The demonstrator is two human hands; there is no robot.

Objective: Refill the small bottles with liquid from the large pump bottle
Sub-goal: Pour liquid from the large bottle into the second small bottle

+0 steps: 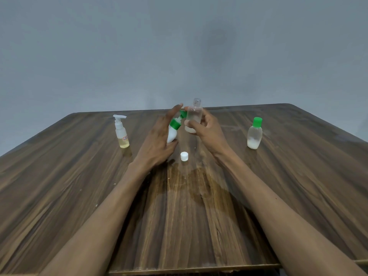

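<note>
- Wood-grain table [79, 196] fills the lower view, with a plain grey wall [179, 46] behind it; a darker wet-looking patch [191, 188] lies on the boards between the forearms.
- White cap [184, 156] sits on the table, just in front of the hands.
- Left hand [157, 142] holds the pump bottle [172, 134], white with a green collar, tilted so its green nozzle points toward the clear bottle; the thumb is under the body and the fingers reach up, fairly straight, alongside it.
- Right hand [207, 128] grips the clear bottle [194, 116] upright above the table, fingers and thumb curled round it; its threaded neck is uncapped and a little white liquid sits at the bottom.
- Spray bottle [121, 132] with yellowish liquid stands far left.
- Green-capped bottle [254, 134], partly filled with white, stands far right.
</note>
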